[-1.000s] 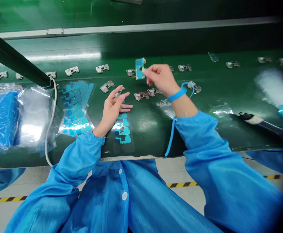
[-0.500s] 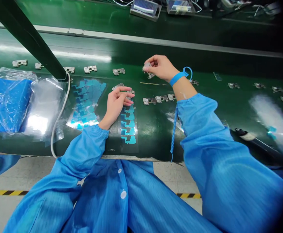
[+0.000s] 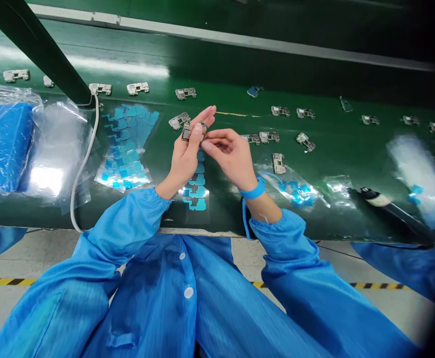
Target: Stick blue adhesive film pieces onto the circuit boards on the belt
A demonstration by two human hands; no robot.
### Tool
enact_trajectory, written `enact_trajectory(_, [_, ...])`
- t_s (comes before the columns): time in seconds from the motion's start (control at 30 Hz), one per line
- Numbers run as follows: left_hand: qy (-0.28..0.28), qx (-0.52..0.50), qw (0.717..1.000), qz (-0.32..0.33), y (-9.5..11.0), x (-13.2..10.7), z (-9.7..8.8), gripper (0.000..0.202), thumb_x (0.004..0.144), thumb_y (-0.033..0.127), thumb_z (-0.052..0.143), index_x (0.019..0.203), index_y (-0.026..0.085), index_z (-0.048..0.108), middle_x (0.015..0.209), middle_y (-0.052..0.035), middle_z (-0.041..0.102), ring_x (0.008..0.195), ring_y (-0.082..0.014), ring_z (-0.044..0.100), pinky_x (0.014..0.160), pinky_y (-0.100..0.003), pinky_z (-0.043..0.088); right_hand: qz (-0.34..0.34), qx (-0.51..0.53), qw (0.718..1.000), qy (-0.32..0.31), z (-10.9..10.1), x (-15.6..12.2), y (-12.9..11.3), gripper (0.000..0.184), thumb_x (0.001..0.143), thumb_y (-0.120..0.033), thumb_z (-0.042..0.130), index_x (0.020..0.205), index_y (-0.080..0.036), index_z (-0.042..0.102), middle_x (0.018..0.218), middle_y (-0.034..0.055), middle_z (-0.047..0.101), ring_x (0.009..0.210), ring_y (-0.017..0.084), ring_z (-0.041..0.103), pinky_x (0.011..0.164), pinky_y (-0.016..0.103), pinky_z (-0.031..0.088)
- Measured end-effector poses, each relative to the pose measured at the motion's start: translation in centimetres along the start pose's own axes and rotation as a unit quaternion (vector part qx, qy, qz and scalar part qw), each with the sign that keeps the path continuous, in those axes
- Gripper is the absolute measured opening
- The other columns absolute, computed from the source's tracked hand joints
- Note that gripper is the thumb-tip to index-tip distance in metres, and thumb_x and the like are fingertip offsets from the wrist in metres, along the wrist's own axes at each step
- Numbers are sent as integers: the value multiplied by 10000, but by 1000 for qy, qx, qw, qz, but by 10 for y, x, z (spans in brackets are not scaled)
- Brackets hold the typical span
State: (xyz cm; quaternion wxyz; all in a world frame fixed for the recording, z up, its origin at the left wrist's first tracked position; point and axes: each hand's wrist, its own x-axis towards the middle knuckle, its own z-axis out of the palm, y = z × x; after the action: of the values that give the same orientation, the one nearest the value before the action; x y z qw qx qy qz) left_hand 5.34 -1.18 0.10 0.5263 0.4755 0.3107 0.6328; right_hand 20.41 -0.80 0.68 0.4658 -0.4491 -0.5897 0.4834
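The left hand (image 3: 183, 164) and right hand (image 3: 228, 156) are together above the green conveyor belt (image 3: 337, 124), and the left fingers clamp a small shielded circuit board (image 3: 186, 131) near their tips. The right fingertips (image 3: 207, 142) meet the board's near side, though the view does not settle whether they grip it or only touch it. A loose board (image 3: 179, 120) lies just beyond the left fingers, and strips of blue adhesive pads (image 3: 195, 191) on clear backing lie directly below the hands. A larger sheaf of blue pads (image 3: 126, 149) lies to the left, beside a blue-filled plastic bag (image 3: 4, 144). For work this fine, the board is best held steady by its edges, leaving the metal shields and contacts free, while the other hand makes small, controlled movements close to it. Keeping both wrists low and near each other should limit wobble (bare fingers can leave marks on bright metal). The blue wrist strap (image 3: 253, 190) on the right wrist and its coiled cord (image 3: 245, 219) should stay clear of the fingers, and the neighbouring boards, such as the one lying near the right hand (image 3: 279, 163), are best left undisturbed.
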Motion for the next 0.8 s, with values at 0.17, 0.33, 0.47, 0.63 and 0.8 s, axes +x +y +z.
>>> enact_trajectory(0.17, [60, -31, 970, -235, -6, 8, -11, 214, 1161, 287, 513, 1368, 231, 514, 1169, -91, 863, 1056, -196, 840, 1014, -380, 679, -131, -292, 926, -199, -26, -75, -5, 421, 1037, -509, 804, 1393, -302, 719, 1397, 135, 761, 1286, 348, 692, 1093, 572, 584])
enact_trajectory(0.33, [-34, 6, 943, -330, -15, 5, -11, 69, 1100, 157, 626, 1052, 186, 586, 1114, -112, 848, 799, -143, 817, 862, -333, 711, -185, -410, 864, -228, -22, -114, 15, 453, 1084, -395, 748, 1521, -292, 695, 1588, 172, 691, 1475, 411, 606, 1120, 646, 558])
enact_trajectory(0.47, [-74, 31, 952, -295, -25, 0, -8, 97, 1031, 90, 708, 957, 143, 675, 1072, -119, 852, 819, -143, 825, 795, -279, 717, -220, -405, 873, -161, -18, -112, 23, 297, 1108, -265, 696, 1391, -297, 780, 1276, 140, 819, 1217, 345, 712, 1017, 584, 612])
enact_trajectory(0.63, [-89, 51, 958, -268, -31, 2, -7, 75, 1012, 73, 693, 997, 138, 728, 994, -116, 849, 906, -184, 837, 796, -299, 718, -325, -409, 840, -144, -21, -108, 10, 144, 1083, -197, 712, 1138, -307, 785, 1166, 71, 872, 1012, 285, 776, 876, 501, 637])
enact_trajectory(0.8, [-63, 36, 961, -268, -33, 1, -8, 261, 997, 46, 652, 1228, 159, 696, 879, -59, 833, 965, -212, 864, 801, -312, 723, -327, -457, 810, -166, -20, -119, -27, 185, 1055, -179, 728, 920, -304, 749, 1042, 64, 846, 965, 280, 738, 767, 471, 569])
